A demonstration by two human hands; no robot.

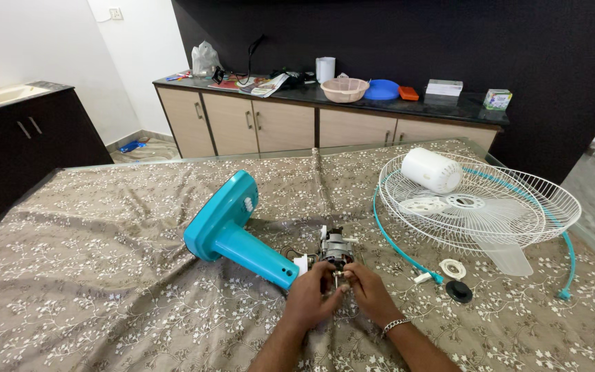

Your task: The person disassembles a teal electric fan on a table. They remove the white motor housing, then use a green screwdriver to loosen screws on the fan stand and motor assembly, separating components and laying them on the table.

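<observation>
**Two hands working at a bare fan motor on a flowered cloth**

Nearest the camera, at 6 o'clock, both forearms are reaching up into the picture. The left hand (309, 297) is curling its fingers around the near end of the fan motor (335, 249), and the right hand (368, 293), wearing a metal bracelet (395, 324) at the wrist, is pinching at the same end from the other side. Both hands are grasping the motor, fingertips meeting at its short shaft; how tightly they are pressing cannot be told.

The motor is sitting just beyond the knuckles, near the middle of the table, on a brown flowered cloth (105, 275). Thin wires are running from it toward 9 o'clock, to the top of the teal fan stand (232, 231), which is lying on its side, its round base tilting up at 10 o'clock from the hands and crowding the motor's left flank.

At 3 o'clock from the hands, a small white ring (452, 268) and a black cap (458, 291) are lying close together. Beyond them, at 2 o'clock, the white wire guard (518, 189) is resting flat, with the translucent blade (483, 220) inside it and a white motor cover (432, 169) sitting on its far rim. A teal rim band (397, 244) is looping around the guard's near side.

Farthest off, at 12 o'clock, a dark-topped sideboard (325, 124) is standing along the wall, carrying a beige basket (344, 89) and a blue dish (382, 89).
</observation>
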